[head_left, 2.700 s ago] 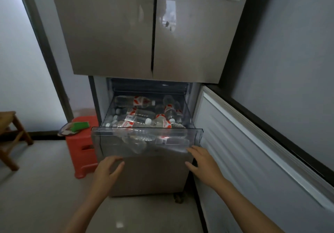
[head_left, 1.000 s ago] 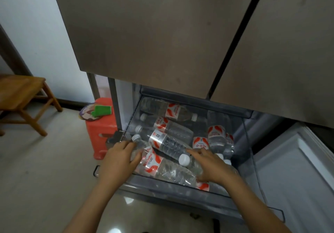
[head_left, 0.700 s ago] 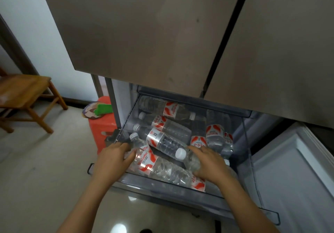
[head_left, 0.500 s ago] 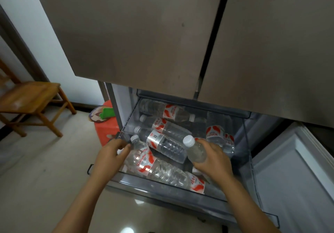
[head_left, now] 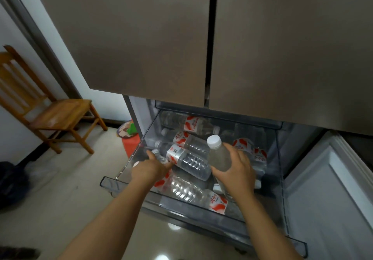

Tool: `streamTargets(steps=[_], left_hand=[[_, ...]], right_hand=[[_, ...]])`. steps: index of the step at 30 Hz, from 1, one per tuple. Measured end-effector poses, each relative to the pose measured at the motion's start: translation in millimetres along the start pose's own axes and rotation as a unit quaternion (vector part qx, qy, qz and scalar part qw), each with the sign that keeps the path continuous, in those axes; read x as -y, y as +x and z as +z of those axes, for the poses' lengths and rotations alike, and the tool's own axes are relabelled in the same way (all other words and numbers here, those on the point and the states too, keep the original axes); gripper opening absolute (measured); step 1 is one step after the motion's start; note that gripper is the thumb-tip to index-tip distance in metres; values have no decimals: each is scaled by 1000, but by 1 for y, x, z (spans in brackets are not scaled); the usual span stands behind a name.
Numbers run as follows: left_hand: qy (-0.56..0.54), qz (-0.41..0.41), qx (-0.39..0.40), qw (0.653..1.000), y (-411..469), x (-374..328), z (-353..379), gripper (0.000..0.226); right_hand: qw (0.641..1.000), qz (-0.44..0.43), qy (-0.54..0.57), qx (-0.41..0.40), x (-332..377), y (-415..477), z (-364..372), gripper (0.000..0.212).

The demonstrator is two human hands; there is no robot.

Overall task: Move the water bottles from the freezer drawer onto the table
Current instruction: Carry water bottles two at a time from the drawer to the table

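Bottle [head_left: 219,157] stands raised in right hand [head_left: 235,176]; left hand [head_left: 148,170] clasps another bottle [head_left: 181,189] lying in drawer [head_left: 262,229].

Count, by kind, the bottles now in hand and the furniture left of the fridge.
Water bottles in hand: 2 (lifted water bottle in right hand, front water bottle in left hand)
Wooden chair: 1
Red stool: 1
Total: 4
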State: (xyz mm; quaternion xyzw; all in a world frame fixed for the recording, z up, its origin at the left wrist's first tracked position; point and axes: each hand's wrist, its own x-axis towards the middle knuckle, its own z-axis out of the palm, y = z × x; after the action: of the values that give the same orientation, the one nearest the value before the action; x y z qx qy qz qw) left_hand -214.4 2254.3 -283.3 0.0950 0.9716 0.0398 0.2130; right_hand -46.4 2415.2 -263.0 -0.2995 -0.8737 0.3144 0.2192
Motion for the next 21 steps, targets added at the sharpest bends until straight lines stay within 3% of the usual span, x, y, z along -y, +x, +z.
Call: streamTargets(steps=[3,7,13,17,21], left_hand=[[-107,-36,29,993,2,0,6,112],[-304,-108,32,946,-2,-2,7,113],[-435,-175,-28,883,-12,-12,5,104],[-512,-161,-21,844,-18,-9,5,114],[-589,-75,-69,802,-26,-6,0,107]], right_hand=[[1000,3,2,-1,1,2,0,70],[1000,-8,13,15,1,0,3,68],[999,-8,1,34,-1,1,6,69],[1000,-11,1,25,-3,1,6,70],[1000,-10,7,14,-4,1,6,71]])
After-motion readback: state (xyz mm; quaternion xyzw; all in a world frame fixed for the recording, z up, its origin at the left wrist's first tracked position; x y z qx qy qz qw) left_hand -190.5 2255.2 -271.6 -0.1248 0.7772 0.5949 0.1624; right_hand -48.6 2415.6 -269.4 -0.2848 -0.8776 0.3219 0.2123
